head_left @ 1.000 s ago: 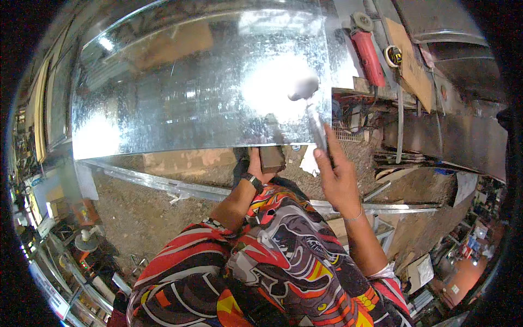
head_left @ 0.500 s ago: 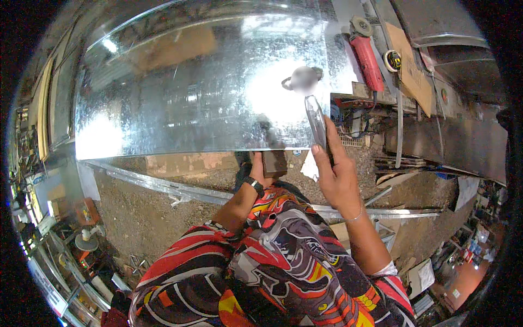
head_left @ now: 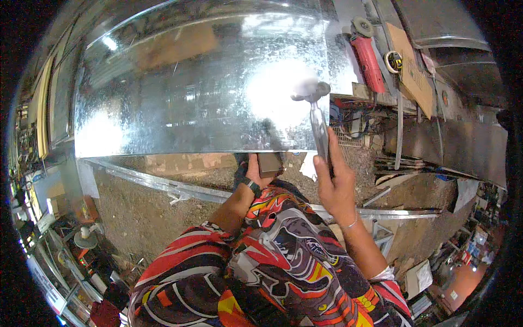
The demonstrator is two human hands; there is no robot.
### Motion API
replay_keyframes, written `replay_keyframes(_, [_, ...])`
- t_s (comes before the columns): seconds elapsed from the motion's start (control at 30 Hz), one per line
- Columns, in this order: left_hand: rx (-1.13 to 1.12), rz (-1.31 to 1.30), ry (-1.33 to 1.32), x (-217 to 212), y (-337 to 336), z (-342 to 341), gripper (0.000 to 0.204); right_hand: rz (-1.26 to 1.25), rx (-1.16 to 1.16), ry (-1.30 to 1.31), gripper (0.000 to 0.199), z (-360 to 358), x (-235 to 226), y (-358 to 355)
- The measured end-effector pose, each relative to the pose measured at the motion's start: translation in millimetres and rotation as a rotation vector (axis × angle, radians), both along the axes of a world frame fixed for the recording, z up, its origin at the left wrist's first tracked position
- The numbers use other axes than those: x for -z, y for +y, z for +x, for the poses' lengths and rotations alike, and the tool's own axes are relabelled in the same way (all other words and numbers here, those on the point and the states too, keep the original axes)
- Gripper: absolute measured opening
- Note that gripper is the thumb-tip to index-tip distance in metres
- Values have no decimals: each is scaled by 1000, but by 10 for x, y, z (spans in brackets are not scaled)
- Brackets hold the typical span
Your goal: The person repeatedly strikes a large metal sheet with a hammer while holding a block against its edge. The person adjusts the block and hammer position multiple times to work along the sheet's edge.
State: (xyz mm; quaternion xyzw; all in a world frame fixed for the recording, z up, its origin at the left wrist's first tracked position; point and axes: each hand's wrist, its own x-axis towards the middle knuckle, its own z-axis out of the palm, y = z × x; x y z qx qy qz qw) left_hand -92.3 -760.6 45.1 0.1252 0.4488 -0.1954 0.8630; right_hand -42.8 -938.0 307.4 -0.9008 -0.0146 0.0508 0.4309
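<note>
A person in a bright patterned shirt stood over one large sheet of galvanized metal that filled the upper half of the frame, its near edge running across the middle. The right hand, right of centre, had its fingers closed around the handle of one metal hammer; the hammer stood upright, its blurred head over the sheet's right part, beside a bright glare. The left hand, at centre and just below the sheet's near edge, wore one dark wristwatch and pressed one small dark block up under that edge; how tightly its fingers were closed could not be told.

One red angle grinder lay in the upper right of the frame, just beyond the sheet's right edge, with one yellow tape measure near it. One long metal rail ran below the sheet from the middle left toward the lower right, over a dusty floor. More sheet metal lay at the right.
</note>
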Motion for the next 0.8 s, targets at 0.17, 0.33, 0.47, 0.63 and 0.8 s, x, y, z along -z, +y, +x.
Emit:
replay_keyframes(0.17, [305,262,-80,-652,42,86,88,-216,-224,423,60,-428,497,-47])
replay_keyframes(0.33, [264,94,-113,0,109,-153,58,-42,-143,382,59,-161,205,93])
replay_keyframes(0.47, [144,-1,-5,12,95,47,54,10,-58,58,60,-26,241,195])
replay_keyframes(0.63, [121,407,-512,-124,224,-130,56,-145,-174,355,58,-429,726,237])
replay_keyframes(0.8, [445,425,-464,-57,427,-77,55,-24,-123,270,56,-345,526,259])
